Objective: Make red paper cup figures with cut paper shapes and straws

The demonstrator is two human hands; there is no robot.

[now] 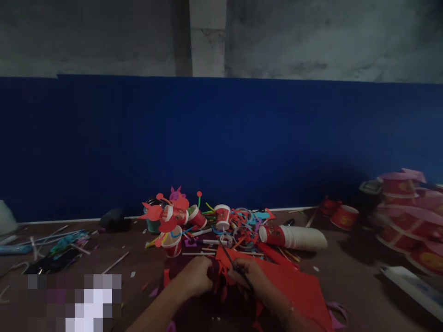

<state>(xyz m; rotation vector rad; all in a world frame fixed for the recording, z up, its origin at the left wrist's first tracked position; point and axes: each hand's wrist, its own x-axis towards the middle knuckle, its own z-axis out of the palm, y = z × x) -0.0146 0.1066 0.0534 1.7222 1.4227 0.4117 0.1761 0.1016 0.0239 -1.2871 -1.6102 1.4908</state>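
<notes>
My left hand [200, 275] is closed at the near middle of the table, its fingers curled by a dark reddish thing that shadow makes hard to name. Close by on the right, my right hand [249, 273] is also closed, with a long thin dark tool [226, 252] slanting from its fingers and across the hand. Whether this is a pen or part of a pair of scissors cannot be told. A large sheet of red paper [294, 288] spreads beneath and beyond my right forearm. Its upper corner lies just past my fingers.
Behind my hands lie red paper cups [222, 216], a sideways cup stack [301, 237] and tangled coloured scraps. Pink-topped cups [401, 221] are piled right, near a white box [413, 286]. Sticks and a dark lump [112, 219] lie left. A blue wall [221, 138] rises behind.
</notes>
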